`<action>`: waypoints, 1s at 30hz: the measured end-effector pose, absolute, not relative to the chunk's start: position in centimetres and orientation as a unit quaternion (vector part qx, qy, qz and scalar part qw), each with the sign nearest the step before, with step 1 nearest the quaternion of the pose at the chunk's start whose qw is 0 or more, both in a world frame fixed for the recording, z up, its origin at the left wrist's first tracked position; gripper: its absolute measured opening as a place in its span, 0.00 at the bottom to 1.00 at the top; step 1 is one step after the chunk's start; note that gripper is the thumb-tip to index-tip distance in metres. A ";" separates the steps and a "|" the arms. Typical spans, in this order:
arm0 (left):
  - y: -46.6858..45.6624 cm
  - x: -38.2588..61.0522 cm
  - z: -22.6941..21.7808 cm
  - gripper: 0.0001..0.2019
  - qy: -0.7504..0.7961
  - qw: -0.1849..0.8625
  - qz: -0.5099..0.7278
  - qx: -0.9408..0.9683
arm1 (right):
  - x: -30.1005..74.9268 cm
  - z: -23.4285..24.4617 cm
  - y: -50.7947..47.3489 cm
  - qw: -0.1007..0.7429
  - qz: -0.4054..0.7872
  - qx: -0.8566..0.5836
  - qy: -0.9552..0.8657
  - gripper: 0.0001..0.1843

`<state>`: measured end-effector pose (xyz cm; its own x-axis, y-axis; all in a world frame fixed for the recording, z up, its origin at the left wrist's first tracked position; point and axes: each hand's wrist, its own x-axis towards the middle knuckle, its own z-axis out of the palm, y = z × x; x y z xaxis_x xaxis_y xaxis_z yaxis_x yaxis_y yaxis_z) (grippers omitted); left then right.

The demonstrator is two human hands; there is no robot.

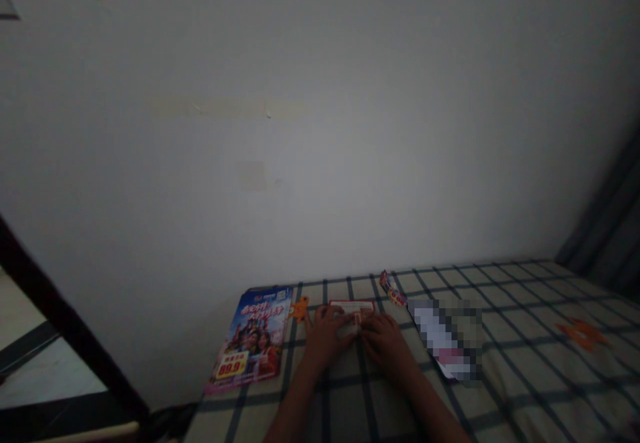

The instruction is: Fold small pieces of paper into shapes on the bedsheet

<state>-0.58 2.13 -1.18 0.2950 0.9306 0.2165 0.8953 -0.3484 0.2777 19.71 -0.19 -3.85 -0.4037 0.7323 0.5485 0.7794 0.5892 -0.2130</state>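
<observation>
A flat paper card with a red border [367, 304] lies on the checked cloth, partly covered by my hands. My left hand [324, 337] is over its left side, the thumb and fingertips curled in toward the middle. From the other side, my right hand [386, 340] has its bent fingers on the near right part of the card. The fingertips of both hands nearly meet around a small pale reddish patch [357, 319]. Dim light and the fingers hide whether that patch is a separate piece.
A stack of printed leaflets [253, 336] lies at the left, beside an orange cut-out shape [300, 309]. To the right are a colourful strip [393, 289] and a blurred-out flat item [443, 343]. The checked cloth [510, 303] reaches the wall [350, 129].
</observation>
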 end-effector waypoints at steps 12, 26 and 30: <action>1.6 -0.4 -1.0 0.22 0.567 0.040 0.180 0.802 | 19.6 -3.5 -0.1 0.289 -0.034 -0.473 -0.831 0.15; 2.1 -0.5 -1.9 0.24 0.576 0.029 0.200 0.792 | 19.7 -3.7 -0.2 0.282 -0.042 -0.475 -0.832 0.15; 2.0 -0.5 -1.8 0.22 0.578 0.027 0.207 0.789 | 19.7 -3.6 -0.1 0.275 -0.031 -0.476 -0.834 0.16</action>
